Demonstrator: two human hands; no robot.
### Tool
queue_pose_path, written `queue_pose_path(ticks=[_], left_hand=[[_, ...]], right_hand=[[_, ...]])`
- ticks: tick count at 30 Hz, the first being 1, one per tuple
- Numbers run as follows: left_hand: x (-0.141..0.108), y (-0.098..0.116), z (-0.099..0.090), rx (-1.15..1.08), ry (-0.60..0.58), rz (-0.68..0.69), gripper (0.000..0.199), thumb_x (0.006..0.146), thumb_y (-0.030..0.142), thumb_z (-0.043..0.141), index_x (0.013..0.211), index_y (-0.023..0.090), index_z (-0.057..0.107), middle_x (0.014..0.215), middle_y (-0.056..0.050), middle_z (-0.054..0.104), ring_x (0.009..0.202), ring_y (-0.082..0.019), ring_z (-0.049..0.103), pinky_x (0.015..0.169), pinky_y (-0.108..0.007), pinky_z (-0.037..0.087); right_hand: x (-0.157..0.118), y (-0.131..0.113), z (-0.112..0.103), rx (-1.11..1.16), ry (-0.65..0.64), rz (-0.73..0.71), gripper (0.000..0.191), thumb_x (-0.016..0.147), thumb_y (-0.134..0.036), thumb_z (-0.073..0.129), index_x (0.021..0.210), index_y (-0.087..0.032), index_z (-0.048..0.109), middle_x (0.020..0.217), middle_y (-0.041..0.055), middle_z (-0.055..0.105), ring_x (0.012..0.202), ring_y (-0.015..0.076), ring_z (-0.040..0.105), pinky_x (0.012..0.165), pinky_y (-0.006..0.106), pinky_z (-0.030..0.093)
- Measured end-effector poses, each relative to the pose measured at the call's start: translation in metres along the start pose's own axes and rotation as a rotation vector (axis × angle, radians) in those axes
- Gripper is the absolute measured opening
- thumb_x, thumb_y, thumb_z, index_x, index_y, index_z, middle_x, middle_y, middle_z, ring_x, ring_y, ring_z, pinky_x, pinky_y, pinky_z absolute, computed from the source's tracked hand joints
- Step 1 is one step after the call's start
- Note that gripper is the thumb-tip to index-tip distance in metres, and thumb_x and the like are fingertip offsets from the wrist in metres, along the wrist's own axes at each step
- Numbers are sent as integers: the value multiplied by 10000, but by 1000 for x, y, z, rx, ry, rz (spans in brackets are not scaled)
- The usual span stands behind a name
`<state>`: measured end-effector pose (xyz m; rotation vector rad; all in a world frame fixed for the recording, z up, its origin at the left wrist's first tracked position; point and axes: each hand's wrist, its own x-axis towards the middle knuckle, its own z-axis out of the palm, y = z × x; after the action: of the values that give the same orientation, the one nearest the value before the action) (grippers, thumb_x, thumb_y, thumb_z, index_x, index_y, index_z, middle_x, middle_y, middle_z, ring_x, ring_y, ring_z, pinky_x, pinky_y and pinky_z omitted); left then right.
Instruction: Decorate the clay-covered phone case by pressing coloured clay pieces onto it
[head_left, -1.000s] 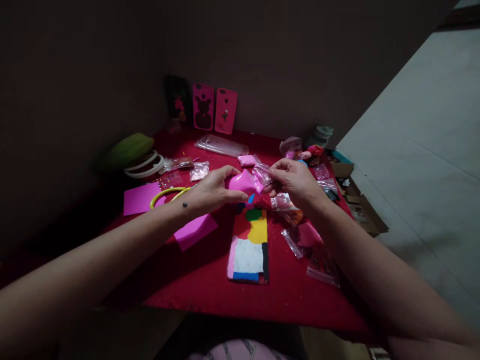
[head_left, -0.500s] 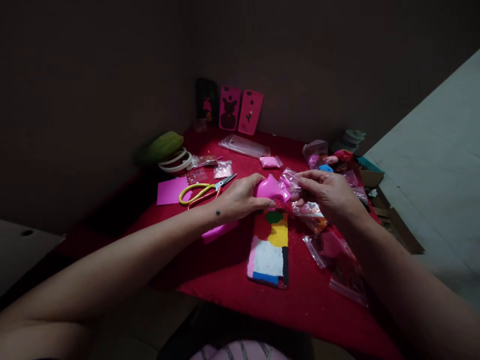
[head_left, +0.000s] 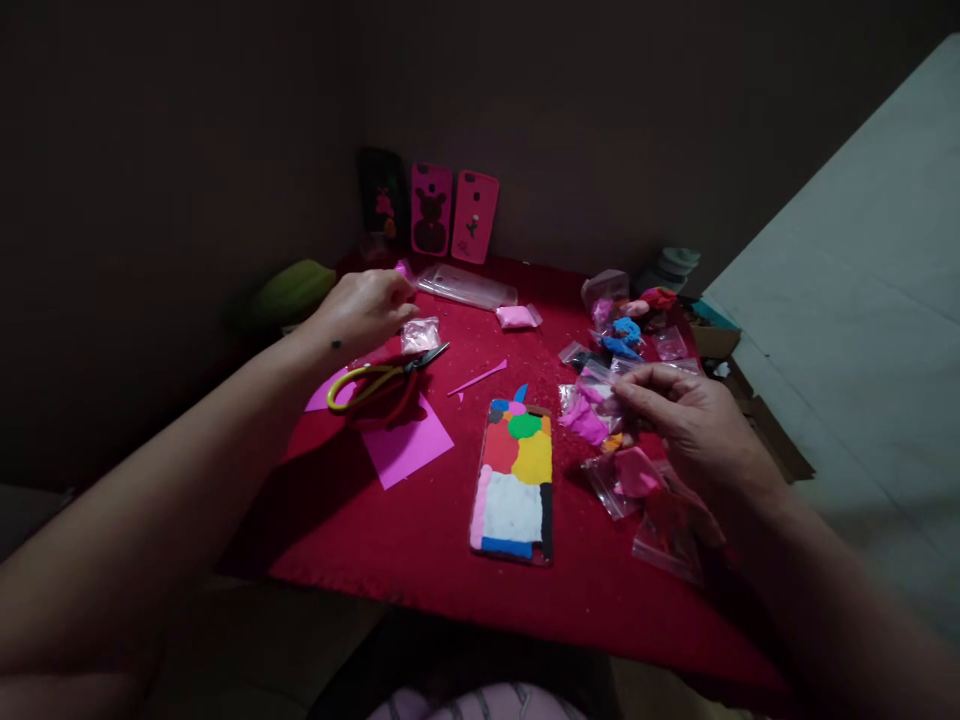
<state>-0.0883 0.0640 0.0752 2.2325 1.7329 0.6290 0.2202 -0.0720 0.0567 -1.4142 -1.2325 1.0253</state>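
Observation:
My left hand [head_left: 373,305] is at the back left of the red table, its fingers curled round a pink piece [head_left: 405,270] that shows only in part beyond them. At the right, my right hand [head_left: 667,405] pinches a clear plastic bag [head_left: 600,380] with bright pink clay in it. A phone case [head_left: 517,485] lies between my arms, covered in patches of red, yellow, green, white, blue and black clay. Yellow-handled scissors [head_left: 375,385] rest on pink paper [head_left: 409,440] to its left. A thin pink strip [head_left: 478,378] lies behind the case.
Three decorated phone cases [head_left: 431,210] lean against the wall. Clear cases [head_left: 466,287] and a packet of pink clay [head_left: 517,316] lie before them. Bags of clay [head_left: 667,535] and blue clay [head_left: 622,338] are along the right side. A green fruit [head_left: 294,290] sits at the left.
My hands have moved apart. The left went back and left with the pink piece, away from the bag, which my right hand has lowered. The pink strip and the case's top now show.

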Motion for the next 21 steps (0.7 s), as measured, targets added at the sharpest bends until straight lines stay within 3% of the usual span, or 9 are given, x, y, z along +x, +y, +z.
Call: queue_pose_path(ticks=[3,7,9,11,16,21], left_hand=[[-23,21,0,-121,-122,50,198,794,318,586,856,167,699,808,-78,678,758,-215,610,729,-357,438],[-58,72,13,-522,-450,62,190,786,364,616,820,187,675,679,-26,663,584,-135,568,540,-257,422],[-73,97,23,-743,-636,69,229,790,386,623,722,168,627,619,-17,628,549,-123,559,506,-239,419],[-83,115,34,-879,-725,89,247,810,401,617,740,165,607,664,-14,629,582,-119,569,534,-239,445],[-89,129,52,-930,-688,119,321,850,480,575,841,160,605,758,-19,654,637,-125,597,620,-264,469],[-91,134,53,-939,-619,99,293,873,426,552,794,151,613,691,4,600,611,-114,574,596,-239,460]], right_hand=[[-8,4,-2,24,34,-20,199,769,-315,725,733,-160,606,647,-13,597,544,77,556,486,165,473],[-17,2,4,91,7,-8,198,763,-311,720,747,-176,575,635,-20,597,508,105,557,460,218,481],[-23,-1,8,70,20,-53,194,780,-318,704,756,-178,571,641,-14,604,517,111,559,477,232,483],[-32,-3,12,-3,44,-150,172,812,-309,678,762,-181,573,672,-10,609,571,108,572,538,233,491],[-48,3,17,-313,87,-512,43,881,-193,582,841,-202,572,956,46,674,870,157,642,796,310,515],[-47,14,22,-529,143,-794,152,851,-72,553,912,-212,566,1030,84,682,938,193,640,834,371,531]])
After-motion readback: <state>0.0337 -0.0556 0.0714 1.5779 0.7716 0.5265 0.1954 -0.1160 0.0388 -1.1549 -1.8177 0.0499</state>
